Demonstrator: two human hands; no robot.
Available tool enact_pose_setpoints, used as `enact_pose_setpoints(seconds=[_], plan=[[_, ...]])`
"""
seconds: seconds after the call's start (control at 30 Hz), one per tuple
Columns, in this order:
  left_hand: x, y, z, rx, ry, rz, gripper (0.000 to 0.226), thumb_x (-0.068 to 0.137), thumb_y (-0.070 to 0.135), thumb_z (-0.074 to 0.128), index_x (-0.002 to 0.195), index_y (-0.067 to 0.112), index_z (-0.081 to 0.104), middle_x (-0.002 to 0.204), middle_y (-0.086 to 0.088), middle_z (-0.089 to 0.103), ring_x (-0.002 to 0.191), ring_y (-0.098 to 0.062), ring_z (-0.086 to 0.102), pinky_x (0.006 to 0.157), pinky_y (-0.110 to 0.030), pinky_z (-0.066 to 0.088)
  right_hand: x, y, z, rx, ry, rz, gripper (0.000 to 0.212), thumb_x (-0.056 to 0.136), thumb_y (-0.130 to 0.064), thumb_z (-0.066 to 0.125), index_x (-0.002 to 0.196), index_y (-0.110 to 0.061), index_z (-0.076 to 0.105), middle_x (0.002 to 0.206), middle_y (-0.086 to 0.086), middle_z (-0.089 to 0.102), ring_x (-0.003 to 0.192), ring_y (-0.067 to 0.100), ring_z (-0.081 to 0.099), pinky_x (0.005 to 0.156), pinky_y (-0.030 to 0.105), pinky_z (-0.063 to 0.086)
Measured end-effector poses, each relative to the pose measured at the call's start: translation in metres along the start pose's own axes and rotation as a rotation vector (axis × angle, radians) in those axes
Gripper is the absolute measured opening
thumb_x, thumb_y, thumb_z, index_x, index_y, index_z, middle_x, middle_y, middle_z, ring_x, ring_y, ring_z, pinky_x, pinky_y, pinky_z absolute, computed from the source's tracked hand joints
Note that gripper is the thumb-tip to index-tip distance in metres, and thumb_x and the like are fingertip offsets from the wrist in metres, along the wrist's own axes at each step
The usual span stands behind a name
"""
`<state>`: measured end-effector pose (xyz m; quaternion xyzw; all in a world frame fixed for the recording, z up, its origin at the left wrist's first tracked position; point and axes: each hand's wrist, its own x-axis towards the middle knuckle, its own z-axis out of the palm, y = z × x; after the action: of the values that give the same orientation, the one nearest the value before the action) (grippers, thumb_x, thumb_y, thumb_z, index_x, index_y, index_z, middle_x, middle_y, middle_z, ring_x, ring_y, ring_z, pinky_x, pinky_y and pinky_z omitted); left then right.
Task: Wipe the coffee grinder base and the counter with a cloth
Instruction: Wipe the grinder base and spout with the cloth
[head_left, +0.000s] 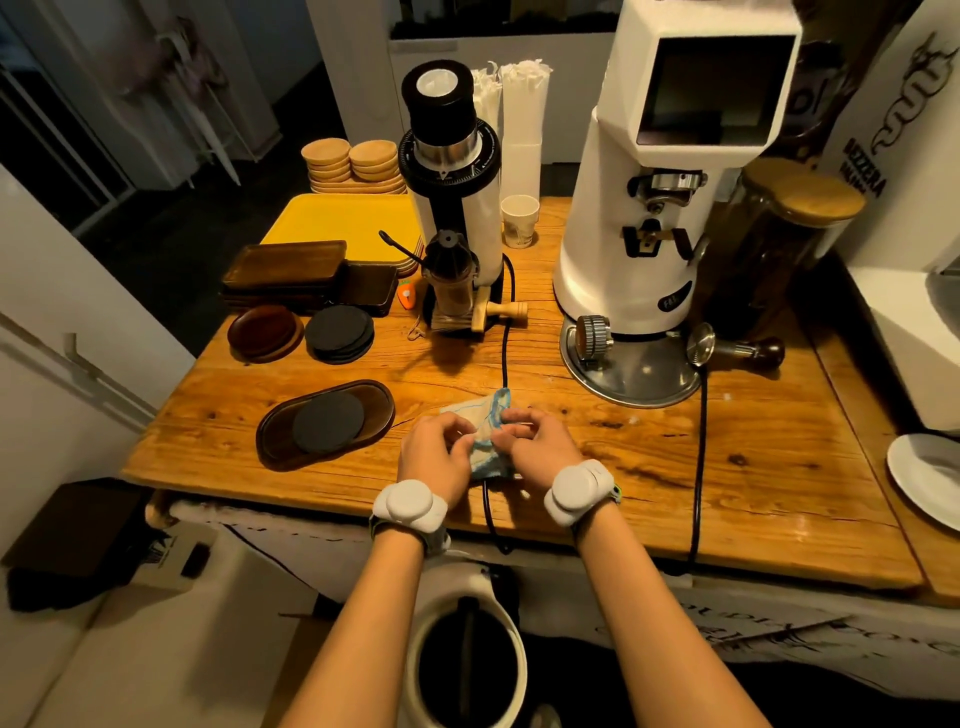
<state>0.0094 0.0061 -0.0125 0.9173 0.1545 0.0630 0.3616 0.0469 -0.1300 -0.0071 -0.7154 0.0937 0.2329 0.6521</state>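
A small pale cloth with blue edging lies bunched on the wooden counter near its front edge. My left hand and my right hand both pinch it, side by side. The big white coffee grinder stands at the back right on a round metal base. That base is a short way beyond and to the right of my hands. A smaller black and white grinder stands behind the cloth.
Two black cables cross the counter to the front edge. An oval wooden tray with a dark coaster lies left of my hands. A tamper rests by the metal base. A white plate sits at the far right, stacked coasters and trays at the back left.
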Motion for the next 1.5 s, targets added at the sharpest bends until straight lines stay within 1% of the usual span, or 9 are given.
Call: enact_pose_setpoints(seconds=[0.17, 0.4, 0.57, 0.73, 0.9, 1.1, 1.2, 1.43, 1.5], plan=[[-0.004, 0.019, -0.018, -0.046, 0.058, 0.028, 0.014, 0.087, 0.014, 0.063, 0.081, 0.027, 0.064, 0.085, 0.000, 0.060, 0.077, -0.014, 0.055, 0.070, -0.026, 0.040, -0.015, -0.017, -0.003, 0.188, -0.098, -0.024, 0.031, 0.092, -0.006, 0.062, 0.123, -0.009, 0.060, 0.119, 0.015, 0.067, 0.111, 0.029, 0.065, 0.096, 0.044, 0.053], [-0.014, 0.050, -0.046, -0.085, 0.105, 0.109, 0.011, 0.092, 0.016, 0.057, 0.086, 0.025, 0.059, 0.091, 0.003, 0.058, 0.084, -0.013, 0.056, 0.075, -0.030, 0.044, -0.029, -0.034, -0.005, 0.271, -0.169, -0.059, 0.031, 0.091, -0.022, 0.066, 0.122, -0.020, 0.063, 0.119, 0.010, 0.069, 0.105, 0.022, 0.067, 0.074, 0.027, 0.055], [-0.020, 0.067, -0.064, -0.230, 0.119, 0.112, 0.012, 0.092, 0.017, 0.057, 0.087, 0.028, 0.060, 0.089, 0.008, 0.065, 0.086, -0.010, 0.063, 0.077, -0.040, 0.057, -0.048, -0.041, -0.013, 0.314, -0.292, -0.102, 0.058, 0.077, -0.035, 0.077, 0.130, -0.022, 0.058, 0.121, 0.010, 0.068, 0.109, 0.025, 0.068, 0.095, 0.044, 0.054], [-0.026, 0.084, -0.082, -0.288, 0.090, 0.148, 0.017, 0.091, 0.015, 0.059, 0.084, 0.029, 0.063, 0.087, 0.009, 0.069, 0.087, -0.008, 0.067, 0.077, -0.037, 0.058, -0.061, -0.046, -0.020, 0.351, -0.344, -0.161, 0.047, 0.082, -0.021, 0.077, 0.125, -0.027, 0.060, 0.123, 0.007, 0.068, 0.118, 0.024, 0.063, 0.086, 0.037, 0.057], [-0.029, 0.091, -0.096, -0.249, 0.052, 0.193, 0.014, 0.089, 0.015, 0.063, 0.084, 0.026, 0.069, 0.083, 0.011, 0.071, 0.081, 0.000, 0.066, 0.072, -0.025, 0.057, -0.062, -0.049, -0.022, 0.364, -0.252, -0.192, 0.030, 0.086, -0.014, 0.071, 0.115, -0.019, 0.065, 0.116, 0.011, 0.071, 0.110, 0.027, 0.067, 0.089, 0.038, 0.056], [-0.026, 0.093, -0.104, -0.219, 0.127, 0.163, 0.013, 0.089, 0.015, 0.064, 0.083, 0.025, 0.071, 0.082, 0.013, 0.071, 0.074, 0.005, 0.063, 0.065, -0.017, 0.050, -0.065, -0.050, -0.023, 0.233, -0.192, -0.214, 0.027, 0.091, -0.033, 0.065, 0.107, -0.010, 0.066, 0.105, 0.013, 0.072, 0.094, 0.021, 0.068, 0.067, 0.026, 0.051], [-0.022, 0.090, -0.106, -0.153, 0.165, 0.136, 0.013, 0.089, 0.017, 0.064, 0.082, 0.026, 0.070, 0.080, 0.012, 0.069, 0.061, 0.007, 0.054, 0.060, -0.019, 0.041, -0.062, -0.049, -0.021, 0.188, -0.143, -0.204, 0.033, 0.094, -0.038, 0.059, 0.109, -0.009, 0.065, 0.107, 0.016, 0.071, 0.093, 0.022, 0.066, 0.067, 0.034, 0.049], [0.005, 0.075, -0.112, -0.162, 0.130, 0.071, 0.016, 0.093, 0.025, 0.056, 0.080, 0.033, 0.060, 0.084, 0.015, 0.068, 0.057, -0.007, 0.069, 0.067, -0.042, 0.058, -0.053, -0.059, -0.022, 0.419, -0.068, -0.065, 0.030, 0.100, -0.027, 0.050, 0.121, -0.007, 0.057, 0.118, 0.013, 0.067, 0.097, 0.020, 0.068, 0.074, 0.035, 0.060], [0.018, 0.071, -0.114, -0.145, 0.102, 0.116, 0.015, 0.092, 0.024, 0.056, 0.081, 0.032, 0.061, 0.082, 0.015, 0.067, 0.070, -0.006, 0.068, 0.072, -0.038, 0.058, -0.049, -0.064, -0.018, 0.466, -0.006, -0.036, 0.025, 0.102, -0.023, 0.047, 0.119, -0.007, 0.056, 0.117, 0.012, 0.065, 0.106, 0.023, 0.065, 0.084, 0.040, 0.059]])
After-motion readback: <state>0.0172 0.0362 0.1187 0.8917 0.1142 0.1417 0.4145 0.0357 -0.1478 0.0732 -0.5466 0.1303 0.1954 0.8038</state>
